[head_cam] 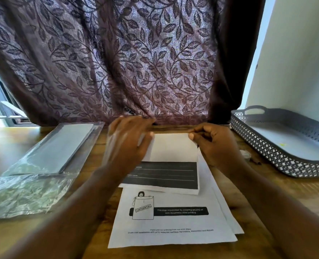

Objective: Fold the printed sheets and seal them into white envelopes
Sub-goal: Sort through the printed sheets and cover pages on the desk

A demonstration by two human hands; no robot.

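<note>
A folded printed sheet (173,161) lies on top of a stack of flat printed sheets (173,221) in the middle of the wooden table. Its white flap is turned over a black printed band. My left hand (128,144), blurred by motion, lies across the left side of the fold with fingers spread and fairly straight. My right hand (213,144) pinches the sheet's far right corner between thumb and fingers. A pack of white envelopes (61,148) in clear plastic wrap lies at the left.
A grey perforated tray (278,156) with handles stands at the right. A dark leaf-patterned curtain (136,62) hangs right behind the table's far edge. Crumpled plastic wrap (24,195) spreads over the left front of the table (267,193).
</note>
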